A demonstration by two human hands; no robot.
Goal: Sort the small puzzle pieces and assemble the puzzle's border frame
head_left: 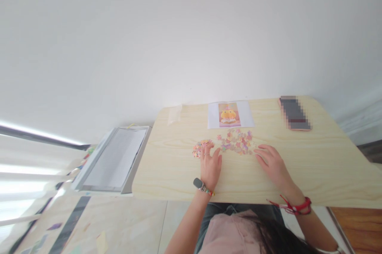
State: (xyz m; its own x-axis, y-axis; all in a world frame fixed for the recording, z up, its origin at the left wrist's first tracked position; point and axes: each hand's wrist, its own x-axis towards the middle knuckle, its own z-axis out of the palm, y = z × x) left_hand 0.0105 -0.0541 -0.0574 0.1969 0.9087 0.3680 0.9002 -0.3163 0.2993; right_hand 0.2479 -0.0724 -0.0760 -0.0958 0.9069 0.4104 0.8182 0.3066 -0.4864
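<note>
A heap of small colourful puzzle pieces (237,141) lies in the middle of a light wooden table (313,166). A smaller cluster of pieces (199,148) sits to its left. My left hand (210,166) rests flat on the table, fingers apart, its fingertips touching the smaller cluster. My right hand (273,163) lies flat with fingers spread, its fingertips at the right edge of the heap. Neither hand holds anything. Behind the pieces lies a printed sheet (230,114) with a picture of a yellow cartoon figure.
A phone in a pink case (294,113) lies at the table's back right. A clear plastic bag (174,114) lies at the back left. To the left of the table stands a grey tray-like case with paper (113,158). A white wall rises behind.
</note>
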